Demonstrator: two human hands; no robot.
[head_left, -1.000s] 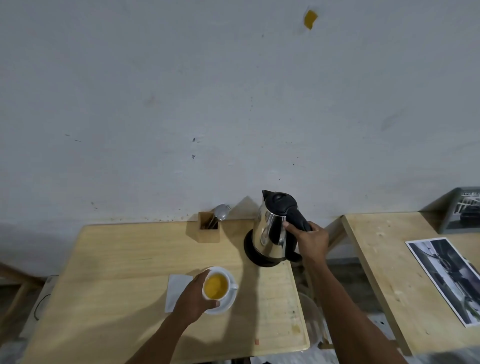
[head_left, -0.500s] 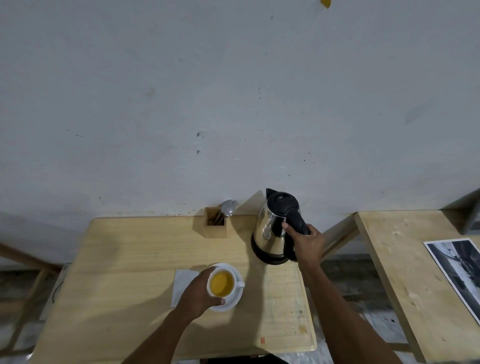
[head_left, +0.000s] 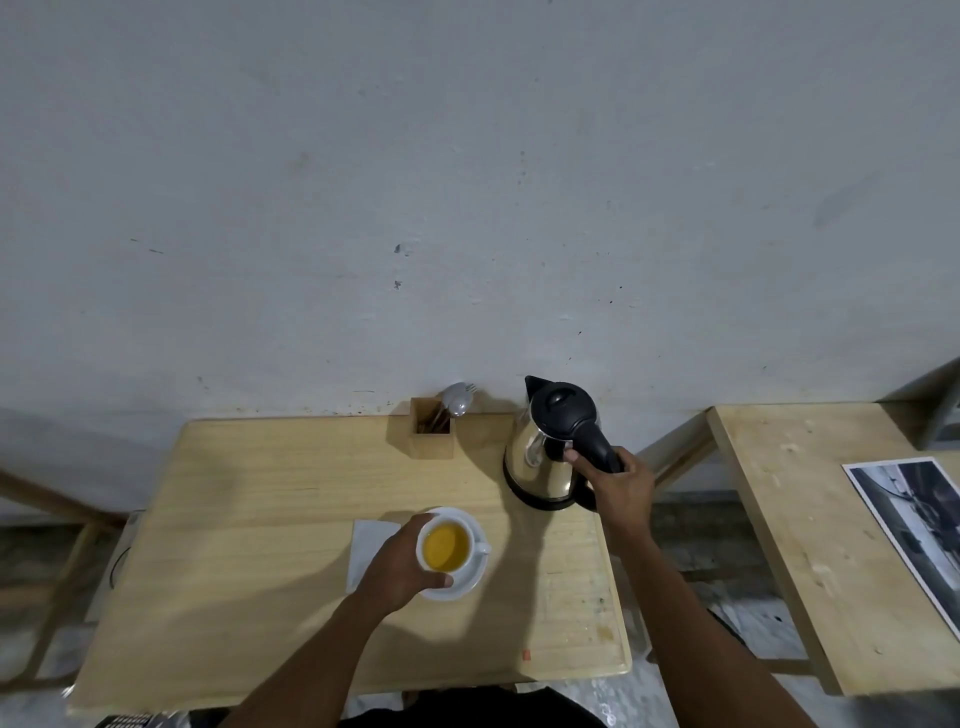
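At the near centre of the light wooden table, a white teacup filled with yellow liquid is sitting on a white saucer. The left hand is cupping the teacup from its left side, fingers and thumb curling round the rim and wall, while the cup's handle is pointing right. Just left of the saucer and partly under that hand, a white paper napkin is lying flat. Farther back and to the right, the right hand is gripping the black handle of a steel electric kettle, its fingers wrapping fully round the handle. The kettle is standing upright on the table with its lid closed and its spout pointing toward the far wall. Left of the kettle, against the wall, a small wooden holder is carrying a spoon and other cutlery. Well apart at the right, a second wooden table is bearing a printed photograph.
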